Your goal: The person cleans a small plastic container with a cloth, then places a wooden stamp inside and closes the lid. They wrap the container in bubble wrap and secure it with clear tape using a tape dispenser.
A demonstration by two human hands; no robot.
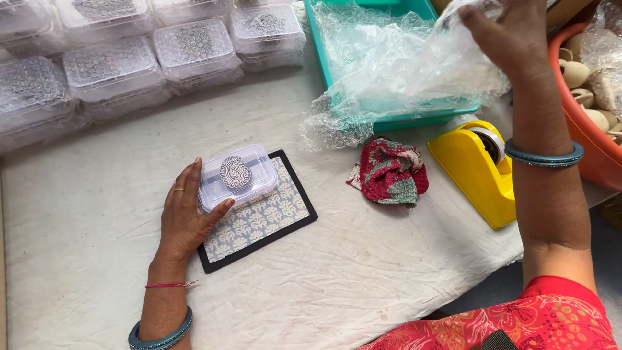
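My left hand [184,214] rests flat on the white cloth, thumb and fingers touching the side of a small clear plastic box [236,175] with a paisley stamp inside. The box sits on a black-edged board covered in blue-and-white printed fabric [265,217]. My right hand [502,35] reaches far right and grips a sheet of bubble wrap [402,65] that spills out of a teal tray [395,120].
Stacks of similar clear boxes [129,58] fill the far left. A crumpled red patterned cloth [391,172] and a yellow tape dispenser [476,168] lie right of the board. An orange tub [593,139] of wooden pieces stands at the right edge.
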